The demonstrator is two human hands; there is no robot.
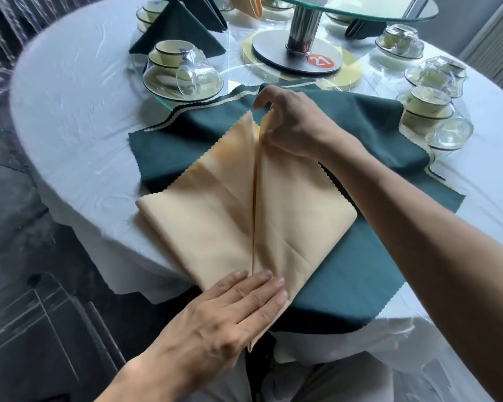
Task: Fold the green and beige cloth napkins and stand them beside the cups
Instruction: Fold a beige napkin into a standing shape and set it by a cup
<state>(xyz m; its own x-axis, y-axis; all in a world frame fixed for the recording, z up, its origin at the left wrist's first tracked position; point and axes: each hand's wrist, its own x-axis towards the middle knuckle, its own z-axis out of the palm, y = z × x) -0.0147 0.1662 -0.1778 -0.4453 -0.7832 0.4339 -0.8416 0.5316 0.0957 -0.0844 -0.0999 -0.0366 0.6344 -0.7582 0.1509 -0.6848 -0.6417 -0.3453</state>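
A beige napkin (215,210) lies folded into a diamond on top of spread green napkins (360,274) at the table's near edge. My left hand (232,311) presses flat on the beige napkin's near corner with straight fingers. At the far tip of the right flap, my right hand (290,123) pinches the beige cloth. A cup setting (180,74) with an overturned glass stands beyond on the left. Another cup setting (427,108) stands on the right. Folded green napkins (180,27) stand behind the left cups.
A glass turntable on a steel post (302,27) with a red number 21 tag occupies the table's middle. A folded beige napkin (250,5) stands at the back. More cup settings (401,42) ring the far right. The white tablecloth (79,111) hangs over the edge.
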